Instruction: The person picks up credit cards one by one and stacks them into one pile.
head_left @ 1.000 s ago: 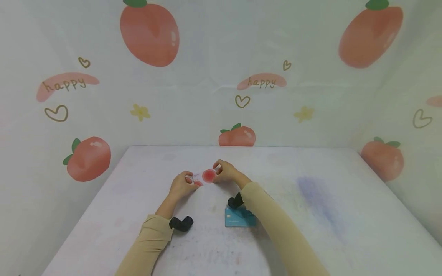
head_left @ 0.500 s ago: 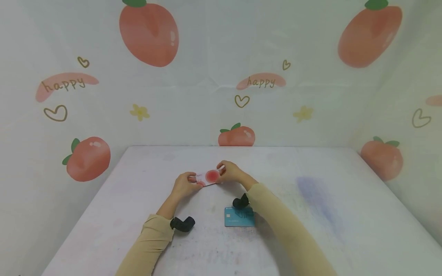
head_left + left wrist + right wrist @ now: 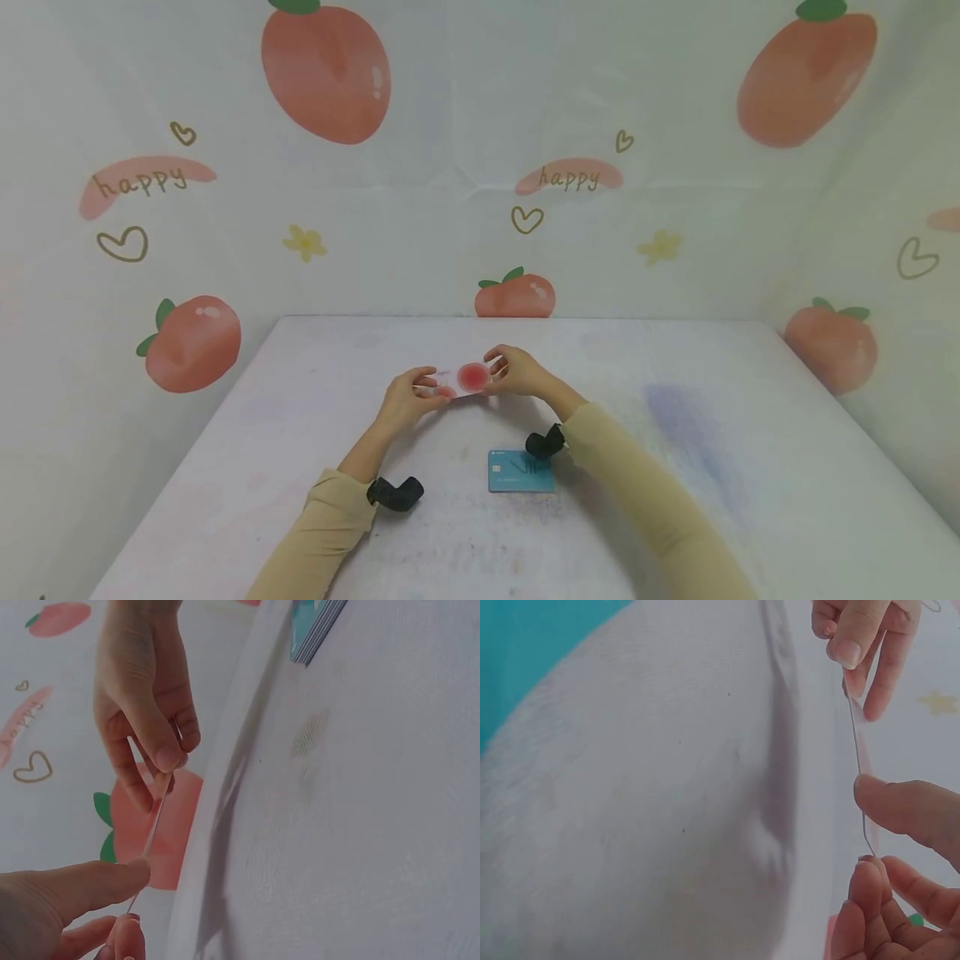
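A thin white card with a red disc is held up between both hands at the middle of the table. My left hand pinches its left end, thumb in front and fingers behind. At the other end, my right hand pinches the card between thumb and fingers. Both wrist views show the card nearly edge-on, as a thin line; in the right wrist view it bends near the right fingertips. Closer to me lies a blue bank card, the top of a small stack.
A white table with faint smudges runs back to a white cloth printed with peaches, hearts and "happy". A black wrist camera is on the left wrist, another on the right, above the blue card's right corner.
Both hands and the white card have shifted to the right and slightly away from me. My right forearm has moved right, uncovering more of the blue card, which stays put.
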{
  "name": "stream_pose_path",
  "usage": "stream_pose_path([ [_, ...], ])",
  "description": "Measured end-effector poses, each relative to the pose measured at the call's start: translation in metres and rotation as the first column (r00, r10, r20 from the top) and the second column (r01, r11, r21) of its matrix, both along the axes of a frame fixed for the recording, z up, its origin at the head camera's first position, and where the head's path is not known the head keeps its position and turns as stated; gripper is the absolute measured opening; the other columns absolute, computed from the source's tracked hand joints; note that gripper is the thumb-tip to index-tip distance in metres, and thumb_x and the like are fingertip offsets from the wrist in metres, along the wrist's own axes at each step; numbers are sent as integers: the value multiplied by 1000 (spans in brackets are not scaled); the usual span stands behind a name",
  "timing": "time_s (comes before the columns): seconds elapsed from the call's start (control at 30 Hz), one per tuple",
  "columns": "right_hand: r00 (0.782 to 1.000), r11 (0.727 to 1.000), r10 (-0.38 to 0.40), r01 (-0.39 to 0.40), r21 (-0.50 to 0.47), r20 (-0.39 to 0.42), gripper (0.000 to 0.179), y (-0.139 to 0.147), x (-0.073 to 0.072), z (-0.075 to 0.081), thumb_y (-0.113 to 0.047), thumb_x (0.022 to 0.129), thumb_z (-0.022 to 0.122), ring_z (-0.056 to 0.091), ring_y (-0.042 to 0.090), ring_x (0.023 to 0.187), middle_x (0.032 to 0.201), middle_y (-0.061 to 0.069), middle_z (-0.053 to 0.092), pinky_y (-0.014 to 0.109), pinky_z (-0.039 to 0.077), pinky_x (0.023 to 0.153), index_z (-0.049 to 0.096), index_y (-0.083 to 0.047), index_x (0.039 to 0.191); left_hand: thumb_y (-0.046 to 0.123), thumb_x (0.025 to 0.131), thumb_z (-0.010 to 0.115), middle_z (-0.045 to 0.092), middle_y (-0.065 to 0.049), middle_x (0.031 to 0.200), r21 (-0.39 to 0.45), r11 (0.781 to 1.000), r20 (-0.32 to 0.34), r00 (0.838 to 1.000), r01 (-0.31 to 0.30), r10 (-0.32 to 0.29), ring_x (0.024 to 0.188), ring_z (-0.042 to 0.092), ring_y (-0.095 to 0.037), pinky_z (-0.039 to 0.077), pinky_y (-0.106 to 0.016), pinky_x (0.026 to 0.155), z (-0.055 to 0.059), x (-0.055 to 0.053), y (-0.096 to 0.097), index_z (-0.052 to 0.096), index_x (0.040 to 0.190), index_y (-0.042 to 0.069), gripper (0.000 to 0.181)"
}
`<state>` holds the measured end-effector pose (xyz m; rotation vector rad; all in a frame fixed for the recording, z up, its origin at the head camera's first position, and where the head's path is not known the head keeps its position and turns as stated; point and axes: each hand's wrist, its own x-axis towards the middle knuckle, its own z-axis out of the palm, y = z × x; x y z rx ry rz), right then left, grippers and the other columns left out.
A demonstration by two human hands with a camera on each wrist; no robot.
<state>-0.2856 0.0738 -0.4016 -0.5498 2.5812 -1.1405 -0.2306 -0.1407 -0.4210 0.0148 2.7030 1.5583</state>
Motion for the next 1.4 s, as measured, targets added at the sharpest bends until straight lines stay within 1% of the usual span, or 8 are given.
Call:
stream_pose_path([
  [0.13, 1000, 1000, 7, -7, -15, -7, 48, 6, 3, 0, -12, 75, 75, 60, 22, 87, 101, 15, 63, 31, 52, 80, 54, -2, 117, 10, 77, 74, 64, -19, 109, -3, 1000, -34, 999, 16, -16, 89, 61, -23, 50, -25, 71, 1, 2, 2, 53, 127, -1, 56],
  [0.27, 1000, 999, 16, -17, -33, -26, 48, 11, 5, 0, -11, 75, 75, 59, 20, 84, 99, 16, 63, 29, 51, 77, 54, -1, 117, 10, 76, 74, 65, -18, 107, -2, 1000, -45, 999, 17, -17, 85, 59, -20, 45, -20, 65, 3, 3, 4, 54, 126, 0, 55],
  [0.47, 997, 997, 46, -49, -56, -57, 49, 16, 10, 3, -11, 75, 75, 57, 17, 80, 97, 15, 64, 26, 50, 74, 53, 0, 117, 9, 76, 75, 65, -18, 106, 6, 1000, -38, 999, 21, -21, 81, 58, -17, 45, -19, 63, 6, 6, 6, 53, 127, 1, 56],
  [0.67, 997, 993, 61, -66, -95, -56, 51, 20, 15, 6, -10, 75, 75, 56, 14, 77, 96, 16, 63, 24, 49, 74, 53, 2, 118, 8, 76, 75, 65, -18, 105, 6, 999, -44, 998, 37, -37, 79, 57, -16, 44, -19, 61, 8, 11, 7, 53, 127, -1, 56],
  [0.87, 996, 992, 65, -70, -106, -54, 52, 24, 20, 4, -8, 74, 76, 55, 12, 74, 96, 16, 62, 21, 47, 70, 52, 3, 119, 8, 77, 74, 64, -17, 104, -5, 998, -52, 997, 59, -59, 79, 57, -16, 44, -20, 61, 9, 15, 8, 54, 126, -1, 54],
  [1.13, 994, 990, 77, -85, -109, -72, 52, 29, 25, 2, -8, 75, 75, 52, 12, 73, 95, 16, 61, 21, 46, 68, 52, 3, 120, 7, 76, 74, 64, -17, 103, -4, 996, -57, 995, 85, -85, 78, 57, -16, 45, -19, 62, 8, 19, 10, 53, 127, -2, 55],
  [1.4, 993, 990, 84, -92, -109, -78, 51, 35, 31, 5, -6, 75, 73, 53, 12, 74, 95, 15, 61, 21, 46, 69, 52, 3, 121, 7, 77, 73, 63, -14, 104, 2, 995, -28, 994, 103, -103, 78, 56, -14, 47, -20, 65, 9, 22, 13, 52, 129, 0, 57],
])
